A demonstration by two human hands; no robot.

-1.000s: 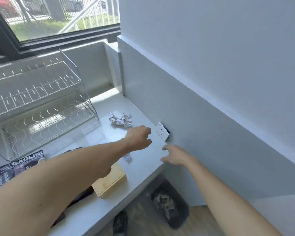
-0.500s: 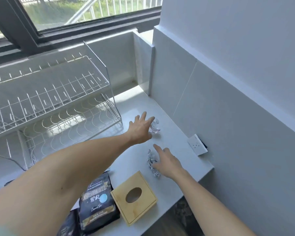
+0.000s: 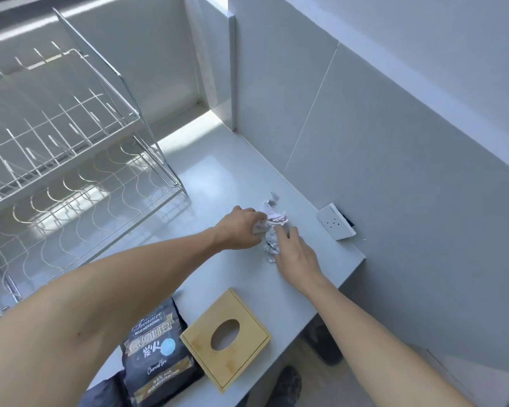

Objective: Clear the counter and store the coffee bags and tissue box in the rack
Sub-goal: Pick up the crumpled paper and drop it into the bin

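A white two-tier wire rack (image 3: 71,160) stands at the left on the white counter (image 3: 224,171). Near the front edge lie a dark coffee bag (image 3: 156,356) and a square wooden tissue box (image 3: 225,339) with an oval hole. Another dark bag (image 3: 100,395) shows partly under my left arm. My left hand (image 3: 241,227) is closed on a crumpled paper wad (image 3: 272,215). My right hand (image 3: 294,254) rests fingers spread on a second crumpled wad (image 3: 271,243) just below it.
A white socket plate (image 3: 335,221) leans against the grey wall at the counter's right end. A small scrap (image 3: 274,196) lies beyond the wads. Dark shoes (image 3: 285,383) and a dark bin (image 3: 326,342) show on the floor below the counter edge.
The view tilted down and closer. My left hand, open over the far wad before, has closed on it and drawn it toward the near wad. My right hand stays on the near wad.
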